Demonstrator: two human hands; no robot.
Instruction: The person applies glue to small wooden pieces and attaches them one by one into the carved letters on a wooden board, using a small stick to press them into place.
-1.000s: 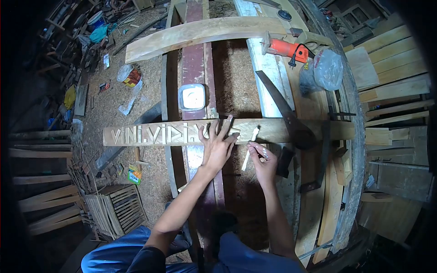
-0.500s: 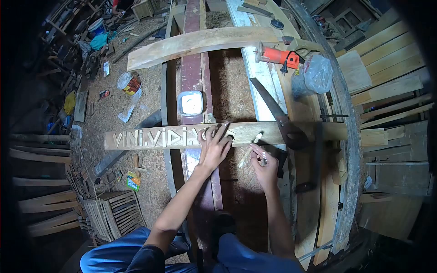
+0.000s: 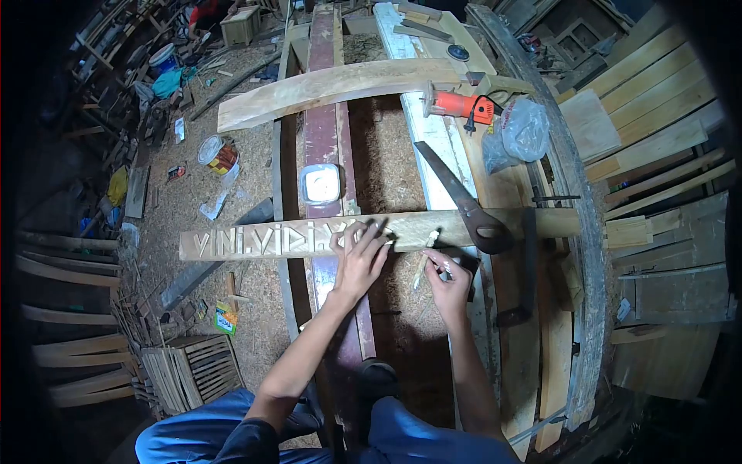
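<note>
While your left hand (image 3: 359, 261) lies spread flat on the carved plank (image 3: 263, 238), your right hand (image 3: 447, 280) pinches a wooden stick (image 3: 426, 249) at its near edge; a saw (image 3: 457, 195) crosses its right end.

The left hand (image 3: 359, 259) lies on the long lettered wooden plank (image 3: 263, 236), the right hand (image 3: 447, 280) holds a thin pale wooden strip (image 3: 423, 263) just right of it, the square white plastic tub (image 3: 321, 184) sits behind the plank, and the dark-handled steel handsaw (image 3: 456, 193) lies across its right part.
</note>
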